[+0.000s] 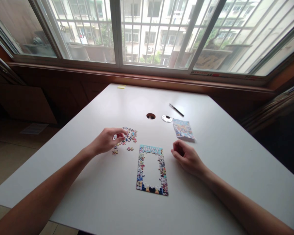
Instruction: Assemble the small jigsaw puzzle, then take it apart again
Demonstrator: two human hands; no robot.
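Note:
A small jigsaw frame (152, 189) lies on the white table (222, 156), its border assembled and its middle open. Left of it sits a heap of loose puzzle pieces (130, 134). My left hand (107, 140) hovers over that heap with fingertips pinched together at the pieces; what they hold is too small to make out. My right hand (187, 157) rests on the table just right of the frame, fingers curled inward, nothing visible in them. A colourful puzzle bag (183, 128) lies beyond the right hand.
A black pen (176, 110), a round cable hole (151, 116) and its loose silver cap (167, 118) lie further back. A yellow note (121, 86) sits at the far edge. A window sill and barred windows run behind the table.

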